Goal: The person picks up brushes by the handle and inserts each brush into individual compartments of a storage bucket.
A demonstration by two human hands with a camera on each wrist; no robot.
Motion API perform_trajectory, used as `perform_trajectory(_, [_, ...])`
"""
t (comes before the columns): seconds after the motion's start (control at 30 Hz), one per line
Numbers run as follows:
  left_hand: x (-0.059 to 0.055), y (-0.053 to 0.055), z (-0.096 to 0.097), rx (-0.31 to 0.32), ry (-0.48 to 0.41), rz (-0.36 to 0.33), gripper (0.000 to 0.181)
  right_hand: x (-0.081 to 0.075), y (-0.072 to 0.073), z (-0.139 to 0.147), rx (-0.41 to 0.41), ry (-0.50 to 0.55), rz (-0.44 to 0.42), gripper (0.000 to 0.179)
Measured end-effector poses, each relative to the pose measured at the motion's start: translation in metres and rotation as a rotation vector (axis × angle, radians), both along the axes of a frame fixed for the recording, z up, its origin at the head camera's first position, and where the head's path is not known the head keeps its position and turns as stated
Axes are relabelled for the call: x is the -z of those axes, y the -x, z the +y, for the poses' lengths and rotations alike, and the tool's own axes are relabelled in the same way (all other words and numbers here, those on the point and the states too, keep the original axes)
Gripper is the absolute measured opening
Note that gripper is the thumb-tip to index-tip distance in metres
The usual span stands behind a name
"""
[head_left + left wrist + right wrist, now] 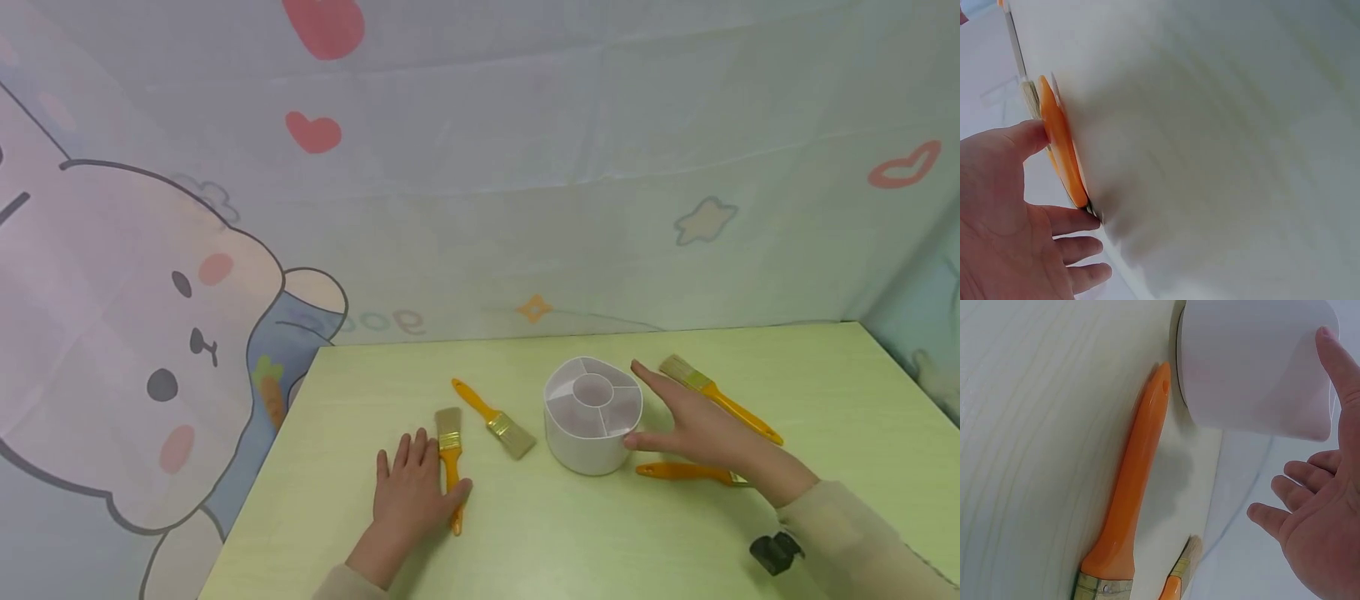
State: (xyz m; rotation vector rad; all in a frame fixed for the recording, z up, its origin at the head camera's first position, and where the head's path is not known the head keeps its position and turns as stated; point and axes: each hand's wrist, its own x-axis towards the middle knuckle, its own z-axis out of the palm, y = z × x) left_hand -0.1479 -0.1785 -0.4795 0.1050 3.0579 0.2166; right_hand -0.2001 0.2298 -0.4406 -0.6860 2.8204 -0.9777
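My left hand (408, 492) is low over the table beside a paintbrush (449, 461) with a yellow-orange handle, bristles pointing away. In the left wrist view the thumb touches its handle (1060, 147), and the index finger extends along the other side near the metal band. My right hand (697, 429) is at the right of a white round organizer (587, 454) divided into compartments around a central cup. Its thumb is right at the organizer's rim in the right wrist view, while the other fingers (1269, 519) are spread apart from the white wall (1254, 369).
Another paintbrush (495, 419) lies between the left hand and the organizer. Two more lie at the right: one brush (738, 412) behind the right forearm, another brush (678, 472) partly beneath it. A small black object (775, 552) is near the right sleeve. A printed cloth (487, 250) hangs behind the table.
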Motion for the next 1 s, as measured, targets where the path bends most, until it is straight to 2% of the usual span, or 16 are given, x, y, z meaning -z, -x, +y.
perform_trajectory(0.33, [-0.006, 0.006, -0.003, 0.057, -0.049, 0.010, 0.076, 0.001, -0.001, -0.004, -0.009, -0.001, -0.002, 0.114])
perform_trajectory(0.57, [-0.003, 0.010, -0.002, 0.092, -0.033, 0.029, 0.073, 0.002, 0.000, -0.008, -0.022, 0.012, 0.019, 0.115])
perform_trajectory(0.73, [0.002, 0.014, -0.005, 0.120, -0.007, 0.046, 0.065, 0.003, 0.000, -0.010, -0.004, 0.013, 0.011, 0.114])
perform_trajectory(1.0, [-0.001, 0.017, -0.011, 0.158, -0.057, 0.051, 0.052, 0.005, -0.001, -0.009, -0.005, 0.045, 0.006, 0.114])
